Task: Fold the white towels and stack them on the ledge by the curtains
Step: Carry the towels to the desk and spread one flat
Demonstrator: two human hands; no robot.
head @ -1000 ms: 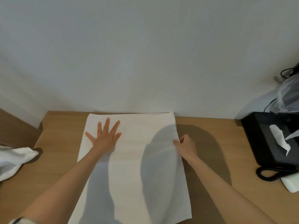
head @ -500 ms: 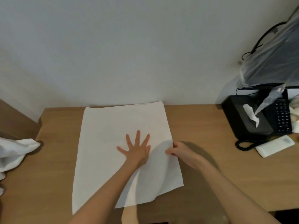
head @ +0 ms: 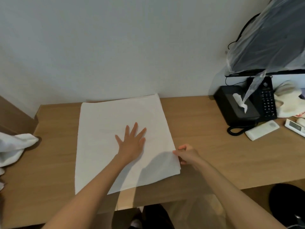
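Towel lies flat on the desk, far edge up by the wall. Left hand rests flat on its middle, fingers spread, grip open. Right hand has its grip pinching the towel's right edge. Second towel sits bunched up at the desk's left end.

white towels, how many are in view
2: a flat towel on the desk under the left hand, a crumpled towel at the left edge, partly cut off. The cream bundle by the phone may be another.
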